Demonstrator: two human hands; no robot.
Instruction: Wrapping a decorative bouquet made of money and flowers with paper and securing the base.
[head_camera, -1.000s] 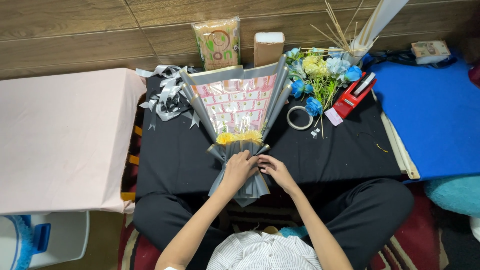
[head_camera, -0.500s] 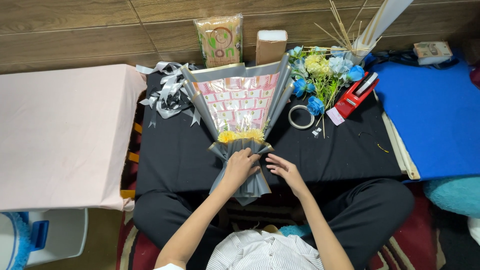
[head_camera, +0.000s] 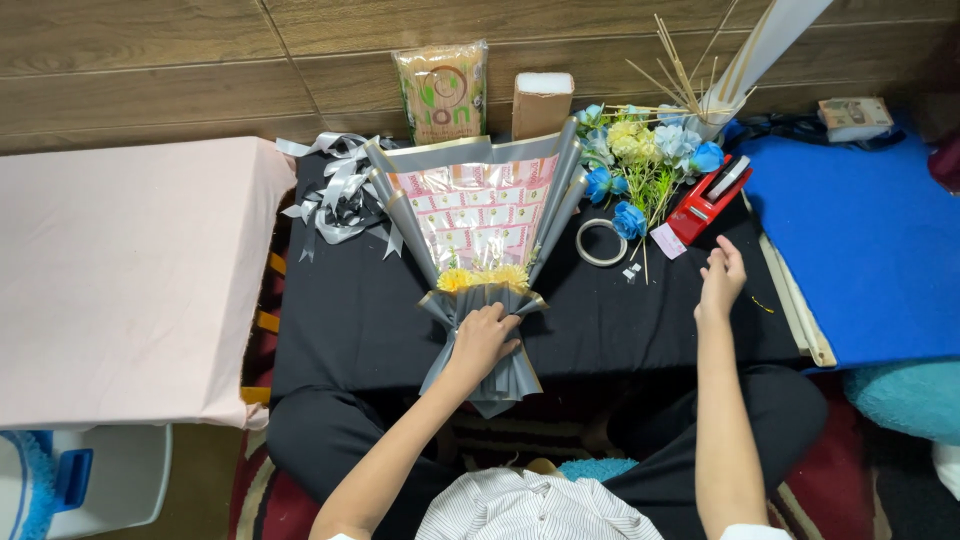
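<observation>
Lay flat on the black desk (head_camera: 350, 320), a grey-wrapped bouquet (head_camera: 480, 250) with its fan toward the wall and its gathered neck toward the person. Left hand (head_camera: 483, 338) closed around that neck, just under the yellow flowers (head_camera: 485, 277). Right hand (head_camera: 722, 278) open and empty, fingers loosely spread, near the red tape dispenser (head_camera: 708, 200) and apart from the tape roll (head_camera: 601, 242). Judged light, crisp, easily creased and a little slippery; best gripped at the bunched neck, never by the stiff open fan.
</observation>
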